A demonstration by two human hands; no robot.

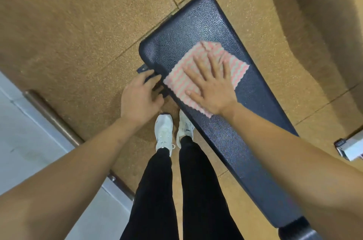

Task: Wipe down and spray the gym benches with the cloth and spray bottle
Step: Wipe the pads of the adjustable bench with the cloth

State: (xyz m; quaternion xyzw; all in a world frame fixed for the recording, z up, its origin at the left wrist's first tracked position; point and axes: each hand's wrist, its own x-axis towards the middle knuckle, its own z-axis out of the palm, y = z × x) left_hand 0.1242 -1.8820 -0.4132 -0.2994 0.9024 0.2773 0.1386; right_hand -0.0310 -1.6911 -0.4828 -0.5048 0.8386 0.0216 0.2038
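Cloth (177, 82), one, pink-and-white, spread on one dark bench (196, 29) near its end. Right hand (212, 86), flat, fingers spread, presses it. Left hand (140, 96) curls round one dark bracket (142, 68) at bench edge.

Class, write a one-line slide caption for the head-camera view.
Bench wipe-down: right hand presses a pink-striped cloth flat on the bench pad; left hand grips its frame.
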